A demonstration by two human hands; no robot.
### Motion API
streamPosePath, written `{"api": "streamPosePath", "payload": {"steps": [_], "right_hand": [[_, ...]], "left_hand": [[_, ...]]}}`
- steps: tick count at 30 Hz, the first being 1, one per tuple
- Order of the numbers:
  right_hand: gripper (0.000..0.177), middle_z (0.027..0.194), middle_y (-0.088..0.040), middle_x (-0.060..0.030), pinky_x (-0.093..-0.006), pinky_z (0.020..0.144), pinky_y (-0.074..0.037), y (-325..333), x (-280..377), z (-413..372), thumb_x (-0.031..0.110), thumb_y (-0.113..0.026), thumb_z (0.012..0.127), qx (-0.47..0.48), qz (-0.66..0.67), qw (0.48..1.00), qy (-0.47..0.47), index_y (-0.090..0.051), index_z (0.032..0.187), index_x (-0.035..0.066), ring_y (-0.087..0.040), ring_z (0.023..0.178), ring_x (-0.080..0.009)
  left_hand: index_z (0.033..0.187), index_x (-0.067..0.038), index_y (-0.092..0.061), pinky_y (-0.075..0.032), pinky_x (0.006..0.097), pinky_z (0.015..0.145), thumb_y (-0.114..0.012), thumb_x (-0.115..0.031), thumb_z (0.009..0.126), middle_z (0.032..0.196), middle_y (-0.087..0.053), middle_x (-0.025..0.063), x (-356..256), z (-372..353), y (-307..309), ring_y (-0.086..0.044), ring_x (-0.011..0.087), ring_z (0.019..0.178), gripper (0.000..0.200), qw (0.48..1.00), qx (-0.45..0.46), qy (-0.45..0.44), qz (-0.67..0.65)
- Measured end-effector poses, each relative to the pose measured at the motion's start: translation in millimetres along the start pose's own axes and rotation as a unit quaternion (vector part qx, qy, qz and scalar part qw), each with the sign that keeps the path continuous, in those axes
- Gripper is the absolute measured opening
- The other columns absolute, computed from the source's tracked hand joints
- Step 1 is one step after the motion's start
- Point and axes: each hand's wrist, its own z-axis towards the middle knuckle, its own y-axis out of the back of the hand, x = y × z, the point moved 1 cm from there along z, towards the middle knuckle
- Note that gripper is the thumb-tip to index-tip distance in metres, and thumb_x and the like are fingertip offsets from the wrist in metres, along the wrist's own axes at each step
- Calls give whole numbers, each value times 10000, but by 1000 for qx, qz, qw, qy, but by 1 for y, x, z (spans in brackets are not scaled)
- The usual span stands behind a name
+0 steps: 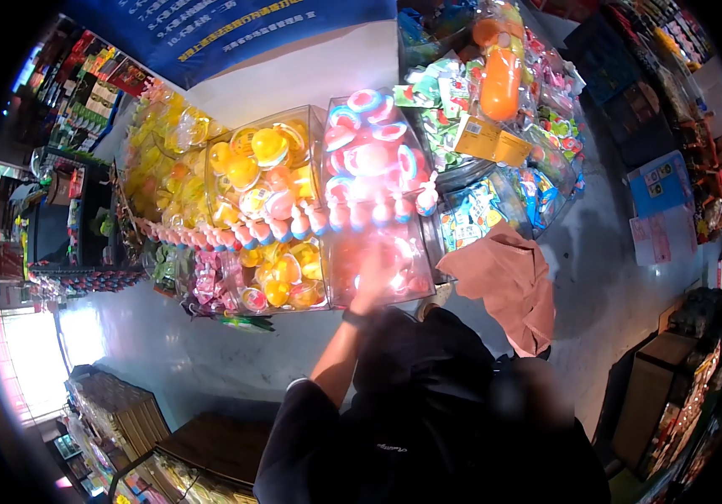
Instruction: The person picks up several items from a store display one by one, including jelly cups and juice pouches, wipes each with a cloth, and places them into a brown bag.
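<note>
My left hand (pixel 367 273), smeared by motion, is over the clear front bin (pixel 415 294) of pink items. Its fingers are too blurred to tell open from closed, and a dark band circles the wrist. At my right side a brownish-pink cloth (pixel 508 281) hangs spread out, narrowing toward my right hand (pixel 541 388). That hand is blurred and partly lost against my dark clothing, but seems closed on the cloth's end. A row of small pink-and-blue figures (pixel 298 223) lines the ledge just beyond my left hand.
Clear bins hold yellow toys (pixel 268 147) and round pink-and-blue toys (pixel 373 155). Bagged goods (pixel 474 210) and an orange bottle-shaped item (pixel 501 84) lie to the right. Grey floor (pixel 218 353) surrounds the display. Stocked shelves (pixel 680 370) and a brown box (pixel 130 412) stand around it.
</note>
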Motion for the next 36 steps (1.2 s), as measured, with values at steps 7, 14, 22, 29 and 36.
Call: {"api": "streamPosePath", "payload": {"steps": [7,14,22,29,36], "right_hand": [[159,1150,-452,-85,-268,849,-383,-64,-27,14,36,-581,783,156,-90,984,13,-497,916,64,-451,1006,-150],[729,1384,-344,-214,-394,1061,-254,-118,-32,10,333,-636,841,267,-173,939,134,-291,1365,-40,-355,1286,-285],[659,1225,-500,-74,-287,969,-338,-126,-35,9,336,-651,864,251,-81,965,-7,-350,1340,-7,-451,1129,-144],[832,1342,-375,-120,-307,968,-350,-135,-26,3,304,-752,778,285,-66,953,80,-269,1357,-47,-456,1119,-157],[439,1123,-563,-98,-283,909,-394,-127,-32,-6,199,-669,857,102,-76,988,91,-494,1175,-48,-516,1025,-147]], "left_hand": [[1192,-33,-462,-439,324,898,-746,-79,744,1108,-559,69,-143,-89,82,-538,158,1025,532,898,64,-30,-434],[1101,-32,-588,-486,371,811,-711,-17,697,1097,-578,140,-167,-119,105,-588,294,964,422,940,-46,-324,-101],[1111,-24,-608,-484,363,868,-746,-51,714,1178,-584,172,-165,-137,111,-577,322,1084,421,920,-63,-293,-253],[1222,13,-505,-460,354,903,-800,-249,708,1173,-593,167,-166,-132,109,-595,283,1059,648,919,-57,-233,-313],[1243,5,-485,-458,358,906,-724,-355,776,1168,-597,156,-169,-115,132,-592,278,1070,636,933,153,-234,-229]]}}
